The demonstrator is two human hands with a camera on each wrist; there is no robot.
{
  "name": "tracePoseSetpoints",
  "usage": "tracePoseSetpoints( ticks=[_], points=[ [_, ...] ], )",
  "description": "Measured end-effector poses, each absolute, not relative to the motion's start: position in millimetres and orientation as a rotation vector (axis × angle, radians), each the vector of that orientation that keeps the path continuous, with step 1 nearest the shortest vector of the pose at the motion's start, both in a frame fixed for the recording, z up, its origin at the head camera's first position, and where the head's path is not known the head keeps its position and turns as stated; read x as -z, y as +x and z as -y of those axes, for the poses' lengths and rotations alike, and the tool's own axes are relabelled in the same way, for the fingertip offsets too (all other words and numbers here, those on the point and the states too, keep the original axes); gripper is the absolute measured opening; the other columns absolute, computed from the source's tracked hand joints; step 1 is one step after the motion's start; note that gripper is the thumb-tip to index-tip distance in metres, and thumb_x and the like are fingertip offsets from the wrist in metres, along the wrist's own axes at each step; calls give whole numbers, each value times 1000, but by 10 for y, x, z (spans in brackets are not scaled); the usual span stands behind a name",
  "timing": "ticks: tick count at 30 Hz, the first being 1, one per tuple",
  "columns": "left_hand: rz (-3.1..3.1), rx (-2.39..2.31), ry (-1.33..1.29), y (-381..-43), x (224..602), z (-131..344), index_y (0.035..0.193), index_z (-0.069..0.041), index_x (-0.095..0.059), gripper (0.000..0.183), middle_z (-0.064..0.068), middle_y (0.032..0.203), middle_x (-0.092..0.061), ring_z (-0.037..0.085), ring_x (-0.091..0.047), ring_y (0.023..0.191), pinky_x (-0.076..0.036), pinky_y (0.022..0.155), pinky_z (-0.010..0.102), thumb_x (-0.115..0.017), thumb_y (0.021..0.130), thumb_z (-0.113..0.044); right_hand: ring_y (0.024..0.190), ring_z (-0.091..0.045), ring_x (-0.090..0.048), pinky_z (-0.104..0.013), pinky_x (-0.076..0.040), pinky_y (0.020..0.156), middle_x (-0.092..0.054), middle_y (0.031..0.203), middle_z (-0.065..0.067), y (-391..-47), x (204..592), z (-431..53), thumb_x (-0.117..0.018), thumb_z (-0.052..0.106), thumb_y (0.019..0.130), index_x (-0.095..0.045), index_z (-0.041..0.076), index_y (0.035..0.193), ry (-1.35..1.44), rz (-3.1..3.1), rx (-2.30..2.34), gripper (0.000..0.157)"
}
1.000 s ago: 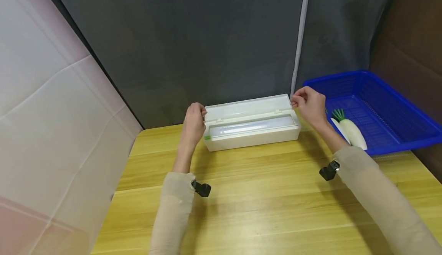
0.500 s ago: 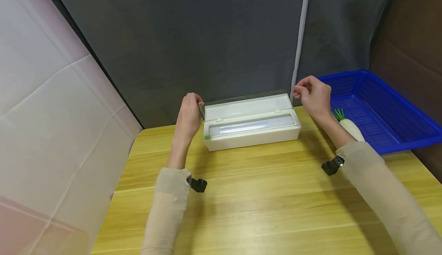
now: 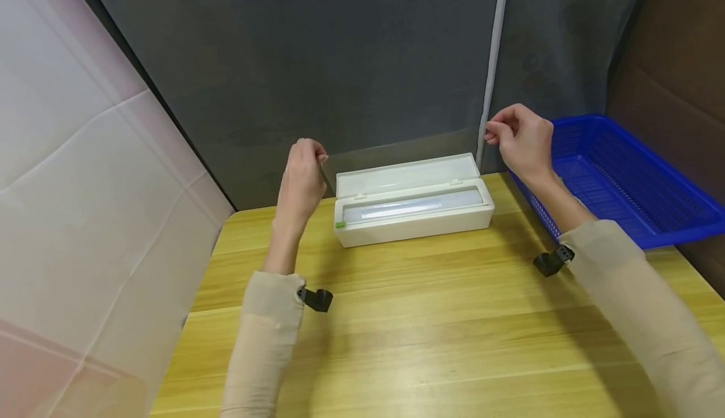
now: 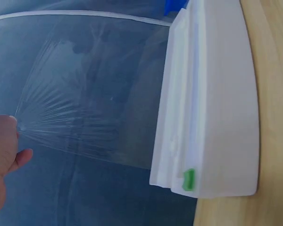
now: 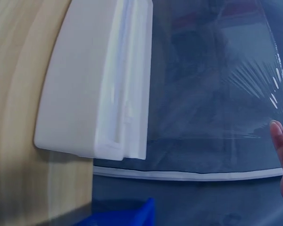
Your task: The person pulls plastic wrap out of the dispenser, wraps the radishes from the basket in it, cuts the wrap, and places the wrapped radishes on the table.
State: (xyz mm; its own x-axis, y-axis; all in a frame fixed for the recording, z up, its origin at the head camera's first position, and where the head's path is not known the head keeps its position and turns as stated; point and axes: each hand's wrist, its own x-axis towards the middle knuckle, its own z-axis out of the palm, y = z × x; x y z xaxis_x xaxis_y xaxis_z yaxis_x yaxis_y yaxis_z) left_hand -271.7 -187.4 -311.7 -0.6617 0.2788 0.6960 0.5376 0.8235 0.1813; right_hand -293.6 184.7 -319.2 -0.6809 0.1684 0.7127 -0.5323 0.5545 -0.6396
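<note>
A sheet of clear plastic wrap (image 4: 89,103) stretches between my two raised hands, with creases fanning out from the grip in both wrist views. My left hand (image 3: 302,175) pinches one corner, up and left of the white wrap dispenser box (image 3: 416,227). The opposite corner is pinched by my right hand (image 3: 523,141), above and right of the box. The film runs back to the dispenser, whose lid (image 3: 406,175) stands tilted back. Inside it the roll of wrap (image 3: 413,206) shows through the long opening. A small green piece (image 4: 188,180) sits at the box's left end.
A blue plastic basket (image 3: 674,239) stands at the right, partly behind my right forearm. The wooden table (image 3: 396,330) carries the dispenser near its back edge. A grey curtain (image 3: 340,59) hangs behind, and a pale panel (image 3: 102,172) rises on the left.
Both hands have risen and moved away from the box, drawing more film up behind the lid. My right forearm now covers the white radish in the basket. The box has stayed put.
</note>
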Motion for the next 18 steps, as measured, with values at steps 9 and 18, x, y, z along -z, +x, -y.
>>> tracePoseSetpoints(
  ticks=[9, 18],
  points=[
    [2260, 494, -630, -2658, 2933, 1863, 104, 9, -51, 5, 23, 95, -52, 37, -49, 90, -47, 81, 42, -53, 100, 7, 62, 10, -59, -8, -48, 63, -72, 86, -21, -2913, 3012, -1874, -68, 4, 96, -68, -9, 94, 273, 2016, -1171, 13],
    [2191, 478, -655, -2612, 2767, 1844, 103, 9, -50, 5, 23, 94, -51, 38, -49, 90, -47, 81, 42, -53, 100, 9, 66, 9, -61, -8, -48, 66, -73, 91, -18, -2848, 2825, -1886, -67, 6, 97, -70, -6, 97, 252, 1993, -1177, 13]
  ],
)
